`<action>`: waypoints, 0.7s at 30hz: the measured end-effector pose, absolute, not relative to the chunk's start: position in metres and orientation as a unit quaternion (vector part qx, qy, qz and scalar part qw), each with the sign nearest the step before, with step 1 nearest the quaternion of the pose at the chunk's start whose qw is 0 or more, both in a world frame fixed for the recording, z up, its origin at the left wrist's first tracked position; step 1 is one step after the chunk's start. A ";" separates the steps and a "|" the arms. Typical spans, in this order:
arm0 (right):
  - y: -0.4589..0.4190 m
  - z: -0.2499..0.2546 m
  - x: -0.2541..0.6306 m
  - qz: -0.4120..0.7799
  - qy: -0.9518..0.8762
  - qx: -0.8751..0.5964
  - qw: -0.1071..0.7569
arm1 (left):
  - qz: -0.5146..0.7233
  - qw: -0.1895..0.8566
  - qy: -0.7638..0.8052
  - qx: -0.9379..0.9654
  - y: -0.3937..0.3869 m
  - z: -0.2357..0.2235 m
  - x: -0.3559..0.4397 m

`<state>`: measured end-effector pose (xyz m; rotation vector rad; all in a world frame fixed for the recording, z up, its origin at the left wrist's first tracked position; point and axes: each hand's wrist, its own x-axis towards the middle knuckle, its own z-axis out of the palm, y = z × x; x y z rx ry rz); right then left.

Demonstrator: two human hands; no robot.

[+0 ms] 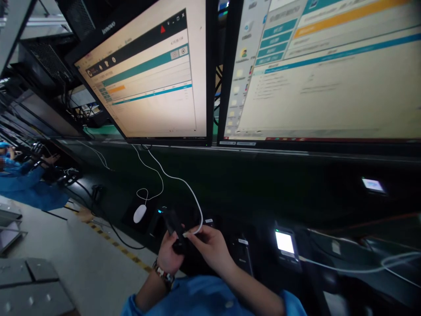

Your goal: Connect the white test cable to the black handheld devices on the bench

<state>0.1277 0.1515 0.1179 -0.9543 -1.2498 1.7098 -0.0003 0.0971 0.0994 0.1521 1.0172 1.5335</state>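
Note:
My left hand [169, 254] grips a small black device [174, 230], held upright over the dark bench. My right hand [212, 248] pinches the plug end of a white cable [179, 180] right at the device's lower side. The cable loops up toward the left monitor. I cannot tell whether the plug is seated in the device. A beaded band sits on my left wrist, and both sleeves are blue.
Two large lit monitors [154, 83] [325, 74] stand above the dark bench [263, 188]. A white mouse [140, 213] lies left of my hands. A small device with a lit screen [284, 242] sits to the right. A person in blue [29, 184] works at far left.

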 end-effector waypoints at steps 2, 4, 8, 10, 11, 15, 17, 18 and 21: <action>0.153 0.117 0.127 0.672 -0.496 -0.382 0.396 | 0.666 0.599 0.438 0.078 0.098 0.100 -0.001; 0.155 0.115 0.127 0.676 -0.494 -0.387 0.385 | 0.669 0.590 0.444 0.092 0.099 0.100 -0.001; 0.162 0.110 0.126 0.681 -0.501 -0.397 0.357 | 0.677 0.554 0.476 0.088 0.100 0.100 0.002; 0.165 0.108 0.125 0.670 -0.511 -0.409 0.351 | 0.683 0.535 0.491 0.081 0.101 0.099 0.003; 0.166 0.107 0.125 0.658 -0.522 -0.417 0.347 | 0.684 0.529 0.496 0.078 0.101 0.098 0.004; 0.170 0.106 0.124 0.625 -0.556 -0.427 0.345 | 0.674 0.546 0.493 0.065 0.104 0.096 0.005; 0.172 0.107 0.123 0.637 -0.546 -0.413 0.353 | 0.673 0.555 0.486 0.062 0.106 0.095 0.004; 0.173 0.106 0.123 0.647 -0.536 -0.409 0.355 | 0.675 0.555 0.482 0.061 0.106 0.095 0.004; 0.175 0.106 0.123 0.669 -0.510 -0.410 0.353 | 0.673 0.560 0.479 0.070 0.107 0.095 0.004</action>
